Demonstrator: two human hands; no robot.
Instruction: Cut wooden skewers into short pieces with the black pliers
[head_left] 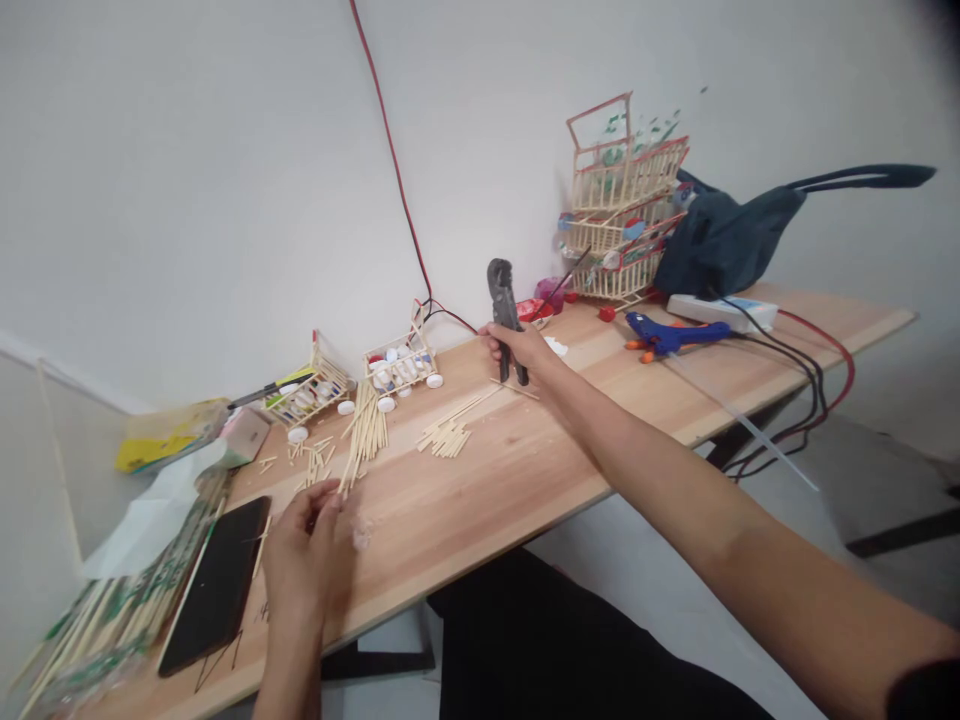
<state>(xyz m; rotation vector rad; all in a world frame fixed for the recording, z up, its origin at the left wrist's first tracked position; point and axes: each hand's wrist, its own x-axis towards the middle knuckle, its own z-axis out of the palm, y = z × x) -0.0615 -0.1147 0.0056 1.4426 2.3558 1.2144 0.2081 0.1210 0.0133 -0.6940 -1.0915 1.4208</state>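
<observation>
My right hand (517, 350) is stretched far across the wooden table (525, 470) and is closed round the handles of dark pliers (504, 310), which stand upright with the jaws up. My left hand (307, 545) rests near the table's front left, its fingers pinched on thin wooden sticks (346, 478) from a bundle (367, 430). A second small pile of cut sticks (448, 435) lies between the hands. A black phone (217, 585) lies just left of my left hand.
Two small stick carts with bottle-cap wheels (311, 390) (401, 362) stand at the back left. Stacked stick baskets (619, 210), a dark bag (724, 245), a blue glue gun (671, 335), a power strip (720, 312) and cables (817, 380) fill the back right. Packs of skewers (112, 610) lie at far left.
</observation>
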